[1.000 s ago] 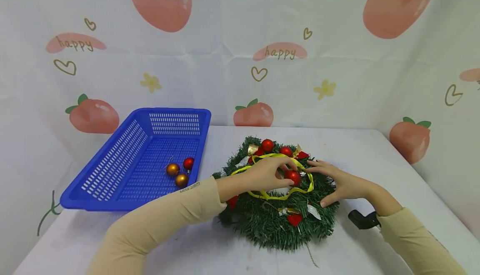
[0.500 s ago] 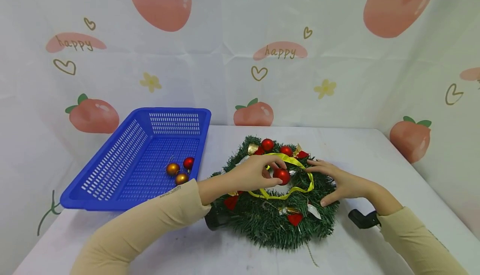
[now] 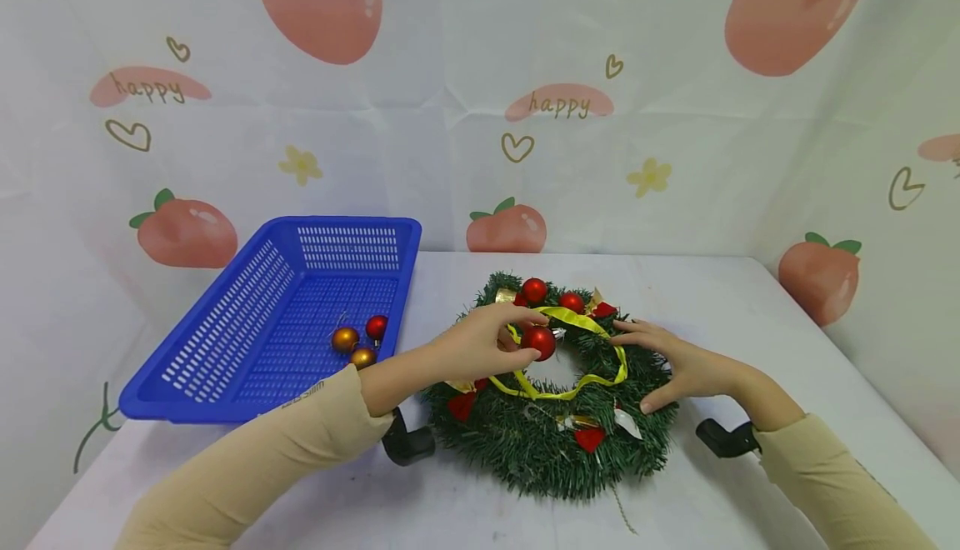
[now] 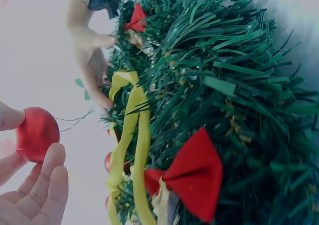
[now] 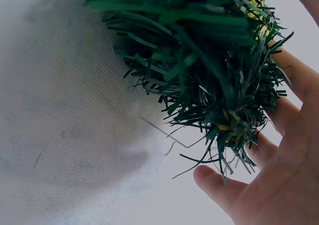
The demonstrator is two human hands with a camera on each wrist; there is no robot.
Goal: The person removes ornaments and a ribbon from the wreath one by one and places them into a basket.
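My left hand (image 3: 476, 342) pinches a red Christmas ball (image 3: 538, 344) between thumb and fingertips, above the left part of the green wreath (image 3: 540, 454). A silver cap shows on the ball, and a thin thread trails from it in the left wrist view. My right hand (image 3: 688, 367) rests at the wreath's right edge with its fingers spread; in the right wrist view, the fingers lie along the tinsel. Yellow ribbon (image 3: 611, 379) loops around the wreath's middle opening. Red bows (image 4: 197, 175), more red balls (image 3: 534, 290) and a white leaf-like piece (image 3: 627, 423) decorate the wreath.
A blue plastic basket (image 3: 206, 407) stands left of the wreath. Inside lie two gold balls (image 3: 345, 339) and a red ball (image 3: 377, 327). A printed white cloth (image 3: 420, 158) hangs behind the white table (image 3: 712, 300). Black wrist mounts (image 3: 408, 442) sit under both wrists.
My left hand has moved left and slightly up with the red ball, from over the right side of the wreath's opening to its left side. My right hand has stayed in place.
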